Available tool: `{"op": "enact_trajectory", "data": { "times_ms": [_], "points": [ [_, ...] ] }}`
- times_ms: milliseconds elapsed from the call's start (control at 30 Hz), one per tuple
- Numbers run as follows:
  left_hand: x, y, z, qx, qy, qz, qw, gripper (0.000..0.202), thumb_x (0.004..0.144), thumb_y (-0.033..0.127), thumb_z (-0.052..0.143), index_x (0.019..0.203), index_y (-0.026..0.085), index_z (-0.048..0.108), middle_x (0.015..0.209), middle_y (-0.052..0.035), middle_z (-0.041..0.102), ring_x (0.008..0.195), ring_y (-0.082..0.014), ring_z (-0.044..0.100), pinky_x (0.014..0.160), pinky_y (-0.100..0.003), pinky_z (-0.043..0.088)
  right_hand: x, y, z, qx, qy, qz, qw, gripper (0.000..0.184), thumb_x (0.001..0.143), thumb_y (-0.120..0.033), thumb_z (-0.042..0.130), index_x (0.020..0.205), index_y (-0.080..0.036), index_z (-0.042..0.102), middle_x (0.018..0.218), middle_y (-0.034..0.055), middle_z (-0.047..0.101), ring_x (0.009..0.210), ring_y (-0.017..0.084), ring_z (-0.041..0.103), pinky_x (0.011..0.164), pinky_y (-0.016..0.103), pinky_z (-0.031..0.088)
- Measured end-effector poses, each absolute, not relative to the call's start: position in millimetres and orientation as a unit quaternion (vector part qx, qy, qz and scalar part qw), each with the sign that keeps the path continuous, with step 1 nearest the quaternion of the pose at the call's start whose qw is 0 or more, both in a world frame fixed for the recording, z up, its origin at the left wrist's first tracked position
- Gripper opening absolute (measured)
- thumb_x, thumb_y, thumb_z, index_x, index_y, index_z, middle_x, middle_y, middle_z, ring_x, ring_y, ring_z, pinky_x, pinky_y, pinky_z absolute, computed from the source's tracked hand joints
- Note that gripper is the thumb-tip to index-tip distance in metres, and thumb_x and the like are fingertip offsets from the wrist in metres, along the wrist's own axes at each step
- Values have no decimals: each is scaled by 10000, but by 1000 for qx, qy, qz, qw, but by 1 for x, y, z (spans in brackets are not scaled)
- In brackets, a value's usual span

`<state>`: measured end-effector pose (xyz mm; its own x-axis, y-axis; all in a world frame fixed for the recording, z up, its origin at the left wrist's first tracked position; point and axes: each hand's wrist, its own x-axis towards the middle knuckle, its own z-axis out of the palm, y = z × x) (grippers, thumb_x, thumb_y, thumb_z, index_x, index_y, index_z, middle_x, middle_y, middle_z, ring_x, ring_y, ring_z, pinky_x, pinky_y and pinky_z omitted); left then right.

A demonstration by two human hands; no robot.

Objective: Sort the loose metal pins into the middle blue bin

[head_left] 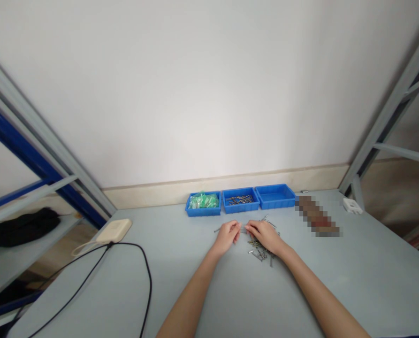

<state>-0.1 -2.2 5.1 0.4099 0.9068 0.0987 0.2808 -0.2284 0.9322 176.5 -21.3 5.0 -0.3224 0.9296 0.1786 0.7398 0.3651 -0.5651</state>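
Observation:
My left hand (226, 238) is closed over a thin metal screw (217, 230), whose end sticks out to the left of my fingers. My right hand (264, 236) lies just above a loose heap of metal screws (256, 249) on the table, with its fingertips meeting my left hand's. A small bright piece (243, 229) shows between the two hands. I cannot tell whether my right hand grips it. The pale blue-grey table (336, 272) bears both hands.
Along the wall stand blue trays: one with green packets (203, 203), one with screws (240, 199), and a third (275, 196). A pixelated patch (316, 216) lies to their right. A beige pad (114, 231) and black cable (146, 277) lie left; metal shelving frames both sides.

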Motion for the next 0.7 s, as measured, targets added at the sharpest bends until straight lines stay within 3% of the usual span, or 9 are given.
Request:
{"op": "enact_trajectory", "data": {
  "times_ms": [133,333,567,700],
  "points": [
    [0,-2,6,705,422,341,456,458,840,566,408,562,202,416,477,37,430,478,-115,434,523,-237,356,177,-21,6,-525,-787,202,255,404,967,-375,339,748,-188,622,699,19,656,641,150,574,654,248,360],
    [1,0,0,686,420,355,477,398,819,558,443,637,204,428,480,58,432,444,-104,408,487,-223,323,178,-21,6,-531,-772,214,278,287,933,-397,418,919,-201,627,757,15,675,678,162,587,659,251,370],
    [0,-1,3,701,415,346,466,446,843,546,428,562,199,417,475,41,430,468,-112,429,509,-232,346,177,-22,10,-527,-778,210,269,418,956,-407,348,739,-188,630,717,27,662,668,157,579,669,256,372],
    [1,0,-1,688,414,359,477,425,832,562,443,612,198,435,472,53,434,441,-102,410,485,-223,324,177,-21,8,-525,-770,223,287,327,927,-407,411,857,-196,652,766,23,682,704,164,599,682,260,386]
  ]
}}
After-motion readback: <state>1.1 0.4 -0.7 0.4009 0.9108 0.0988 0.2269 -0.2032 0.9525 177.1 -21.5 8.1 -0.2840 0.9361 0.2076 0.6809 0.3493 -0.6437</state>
